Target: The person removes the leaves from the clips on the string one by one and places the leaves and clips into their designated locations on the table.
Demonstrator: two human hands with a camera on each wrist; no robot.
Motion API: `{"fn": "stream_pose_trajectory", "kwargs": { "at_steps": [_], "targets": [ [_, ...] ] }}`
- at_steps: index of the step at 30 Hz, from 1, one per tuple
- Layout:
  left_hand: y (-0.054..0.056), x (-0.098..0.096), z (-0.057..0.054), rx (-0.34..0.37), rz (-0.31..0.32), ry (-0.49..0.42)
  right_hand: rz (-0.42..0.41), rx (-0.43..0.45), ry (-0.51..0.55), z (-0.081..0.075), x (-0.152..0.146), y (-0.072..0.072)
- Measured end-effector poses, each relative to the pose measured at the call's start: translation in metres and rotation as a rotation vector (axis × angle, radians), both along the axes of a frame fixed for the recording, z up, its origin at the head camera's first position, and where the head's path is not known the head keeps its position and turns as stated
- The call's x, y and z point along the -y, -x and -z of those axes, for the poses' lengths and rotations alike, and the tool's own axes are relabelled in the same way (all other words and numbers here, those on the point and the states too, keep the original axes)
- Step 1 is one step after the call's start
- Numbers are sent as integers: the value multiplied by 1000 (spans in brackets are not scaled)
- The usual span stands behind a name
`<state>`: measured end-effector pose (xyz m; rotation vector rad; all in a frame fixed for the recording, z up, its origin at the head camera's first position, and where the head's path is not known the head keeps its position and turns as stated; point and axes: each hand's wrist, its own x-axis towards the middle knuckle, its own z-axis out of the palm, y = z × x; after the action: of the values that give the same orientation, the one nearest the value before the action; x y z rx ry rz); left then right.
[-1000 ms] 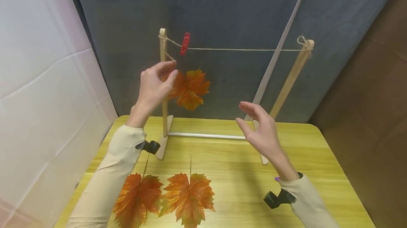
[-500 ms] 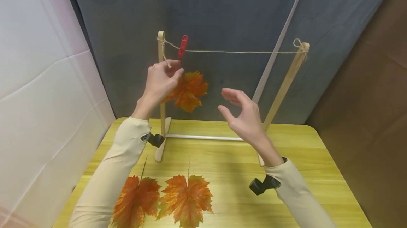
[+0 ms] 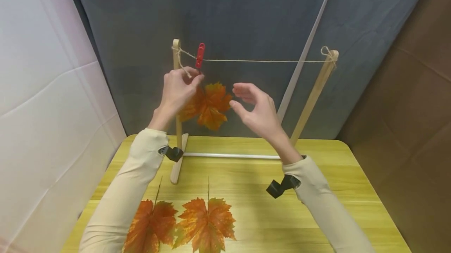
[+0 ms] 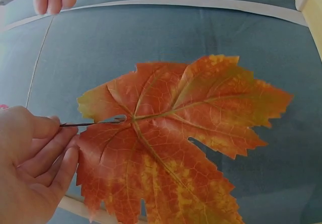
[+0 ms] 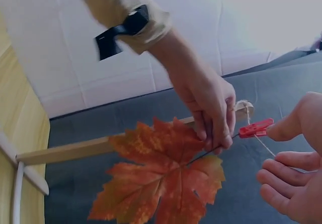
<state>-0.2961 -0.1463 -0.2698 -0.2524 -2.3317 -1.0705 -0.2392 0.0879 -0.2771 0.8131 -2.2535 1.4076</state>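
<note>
My left hand pinches the thin dark stem of an orange-red maple leaf, which hangs below the string. A red clothespin sits upright on that string near the left post. In the right wrist view the stem's tip comes right up to the clothespin's lower end. My right hand hovers to the right of the leaf, holding nothing, its fingers loosely bent and thumb apart. Part of the leaf is hidden behind my left hand in the head view.
Two more maple leaves, one left and one at centre, lie on the wooden table. The string runs between a left post and a right post. A white rod joins the stand's feet.
My right hand has moved left and up toward the leaf. My left hand has shifted slightly right, bringing the stem to the clothespin's lower end.
</note>
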Motion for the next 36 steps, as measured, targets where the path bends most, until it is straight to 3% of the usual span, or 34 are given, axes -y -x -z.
{"fn": "stream_pose_trajectory", "kwargs": {
  "at_steps": [4,14,28,36],
  "targets": [
    [1,0,-2,-2,6,3,-17,50,29,-13,6,7],
    [3,-1,-3,-6,19,-18,-58,51,18,-49,28,25],
    [4,-9,-4,3,33,-32,32,104,-13,-84,52,50],
    [9,-11,1,31,47,-32,97,151,-97,-87,64,68]
  ]
}}
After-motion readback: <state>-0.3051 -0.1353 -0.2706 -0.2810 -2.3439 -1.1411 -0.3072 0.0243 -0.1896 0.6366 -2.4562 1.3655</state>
